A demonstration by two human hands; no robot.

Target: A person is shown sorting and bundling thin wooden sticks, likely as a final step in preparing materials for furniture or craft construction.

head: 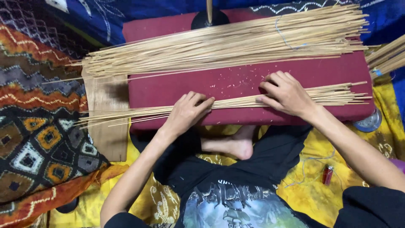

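Two hands flat on a row of thin bamboo sticks

Two bare hands press down on the near bundle of sticks (236,102), a loose row of thin pale bamboo sticks lying lengthwise along the front edge of a maroon cushion (236,82). The left hand (185,112) sits at about 7 o'clock from the cushion's middle, palm down, fingers nearly straight and close together, their tips resting on top of the sticks; it grips nothing. The right hand (284,93) lies at about 4 o'clock from the cushion's middle, fingers spread and slightly bent, fingertips on the same sticks and on the cloth just behind them; whether any single stick is pinched under it cannot be told.

The sticks' left ends run off the cushion at 9 o'clock and fan out over a wooden board (105,122). A much larger pile of sticks (223,42) crosses the far half of the cushion at 12 o'clock, well apart from the hands, with a thin blue thread (282,36) looped over it. More stick ends (386,57) show at 2 o'clock.

Fine pale shavings dot the cloth between the two piles. A bare foot (236,144) rests below the cushion at 6 o'clock, and a small red lighter (327,174) lies on the yellow patterned cloth (312,190) at 5 o'clock.
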